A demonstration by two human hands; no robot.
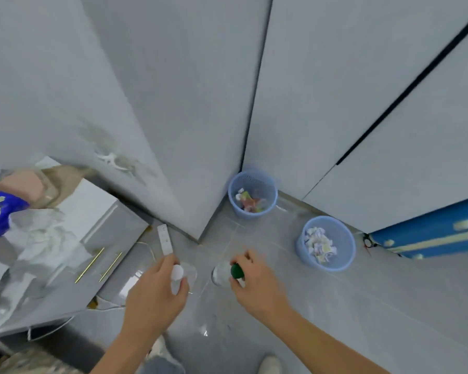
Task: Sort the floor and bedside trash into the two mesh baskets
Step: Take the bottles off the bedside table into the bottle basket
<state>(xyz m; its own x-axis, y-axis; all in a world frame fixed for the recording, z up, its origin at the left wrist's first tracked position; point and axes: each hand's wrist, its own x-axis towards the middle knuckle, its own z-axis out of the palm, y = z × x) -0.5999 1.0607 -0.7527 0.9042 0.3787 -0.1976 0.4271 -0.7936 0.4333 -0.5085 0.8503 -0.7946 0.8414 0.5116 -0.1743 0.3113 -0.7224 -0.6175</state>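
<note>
Each hand carries a clear plastic bottle over the grey floor (322, 314). The left hand (157, 295) has its fingers (183, 288) wrapped round the neck of a white-capped bottle (177, 273), the cap showing above the grip and the body pointing away, down toward the floor. The right hand (257, 279) has its fingers (247, 256) closed over the neck of a green-capped bottle (237, 270), whose clear body juts out to the left toward the other hand.

Both mesh baskets stand ahead and to the right of the hands. The far basket (270, 209), in the wall corner, holds coloured wrappers; the near basket (346, 255), beside a blue bed edge (430, 230), holds crumpled paper scraps. The right hand is the nearer to both, and the near basket lies just beyond and right of it. Which basket suits bottles I judge to be the far one, since the near one holds only paper, though that is a guess
</note>
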